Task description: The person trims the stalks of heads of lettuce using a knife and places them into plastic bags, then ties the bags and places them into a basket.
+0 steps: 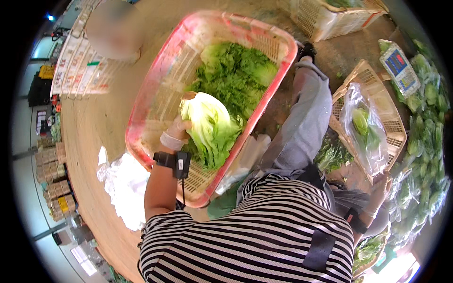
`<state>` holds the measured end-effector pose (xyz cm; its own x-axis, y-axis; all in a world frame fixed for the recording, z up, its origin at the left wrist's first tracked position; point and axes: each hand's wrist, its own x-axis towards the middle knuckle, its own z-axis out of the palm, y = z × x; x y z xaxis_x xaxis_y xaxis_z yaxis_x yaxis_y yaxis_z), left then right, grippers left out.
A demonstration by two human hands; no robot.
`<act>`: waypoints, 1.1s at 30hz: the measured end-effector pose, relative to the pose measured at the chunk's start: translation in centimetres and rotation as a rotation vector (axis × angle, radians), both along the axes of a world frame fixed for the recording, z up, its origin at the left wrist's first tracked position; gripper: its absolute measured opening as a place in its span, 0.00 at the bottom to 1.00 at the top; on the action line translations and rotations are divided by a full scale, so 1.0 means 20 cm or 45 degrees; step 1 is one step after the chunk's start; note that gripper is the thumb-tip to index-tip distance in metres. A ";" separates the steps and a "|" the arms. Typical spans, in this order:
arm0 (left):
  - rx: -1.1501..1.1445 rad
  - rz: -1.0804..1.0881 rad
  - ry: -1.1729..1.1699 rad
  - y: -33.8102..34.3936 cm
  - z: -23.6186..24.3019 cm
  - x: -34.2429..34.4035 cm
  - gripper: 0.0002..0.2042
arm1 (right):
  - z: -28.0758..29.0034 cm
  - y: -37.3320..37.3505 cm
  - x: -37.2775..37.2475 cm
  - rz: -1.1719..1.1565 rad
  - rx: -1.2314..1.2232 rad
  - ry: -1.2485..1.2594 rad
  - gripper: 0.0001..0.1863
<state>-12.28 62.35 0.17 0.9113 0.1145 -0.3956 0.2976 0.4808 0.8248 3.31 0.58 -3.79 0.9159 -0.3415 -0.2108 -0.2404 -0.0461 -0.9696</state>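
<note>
My left hand (177, 128), in a thin pale glove, is closed around the base of a head of lettuce (210, 123). The lettuce is tilted, with its leaves hanging down over the near right part of a large red-rimmed crate (155, 101). More leafy lettuce (240, 78) lies in the far right part of this crate. My right hand (379, 191), also gloved, is at the near end of a clear plastic bag (375, 137) and appears to pinch its edge. A green vegetable (361, 121) is inside the bag, which lies across a smaller tan basket (396, 129).
White plastic bags (125, 188) lie left of the crate. Loose greens (332, 153) are beside the tan basket, and several bagged vegetables (427, 155) line the right side. Another pale crate (330, 21) stands at the far right. A person (113, 30) is at the far left near stacked white crates (75, 70).
</note>
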 end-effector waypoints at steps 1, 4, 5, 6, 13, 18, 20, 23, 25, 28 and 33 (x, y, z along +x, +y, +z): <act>0.021 -0.078 -0.203 -0.05 0.07 0.11 0.46 | 0.03 0.04 -0.02 -0.010 0.037 0.029 0.11; 0.158 -0.354 -0.481 -0.30 0.31 0.43 0.43 | 0.07 0.11 -0.11 0.096 -0.079 -0.057 0.08; 0.135 -0.466 -0.441 -0.40 0.40 0.51 0.43 | 0.14 0.16 -0.15 0.105 -0.081 -0.022 0.08; 0.119 -0.571 -0.465 -0.49 0.44 0.59 0.42 | 0.18 0.19 -0.19 0.118 -0.092 -0.035 0.08; -0.096 -1.293 -0.696 -1.48 0.49 1.06 0.42 | 0.75 0.32 -0.32 0.289 0.350 -0.228 0.18; -0.462 -1.894 -0.307 -2.26 0.50 1.01 0.37 | 0.80 0.01 -0.51 -0.092 -0.330 -0.424 0.13; -0.654 -1.980 -0.212 -2.50 0.48 0.91 0.36 | 0.78 -0.17 -0.72 -0.358 -0.043 -0.325 0.10; -0.981 -1.988 -0.074 -2.80 0.29 0.76 0.38 | 0.84 -0.38 -1.09 -0.858 0.178 -0.247 0.09; -1.091 -2.052 0.116 -2.91 0.18 0.68 0.42 | 0.79 -0.53 -1.35 -1.102 -0.048 -0.215 0.07; -1.099 -2.110 0.161 -3.01 0.11 0.53 0.42 | 0.73 -0.73 -1.73 -1.189 -0.918 0.222 0.13; -0.780 -2.415 0.106 -3.09 0.26 0.42 0.37 | 0.75 -0.57 -1.70 -1.077 -0.813 0.305 0.12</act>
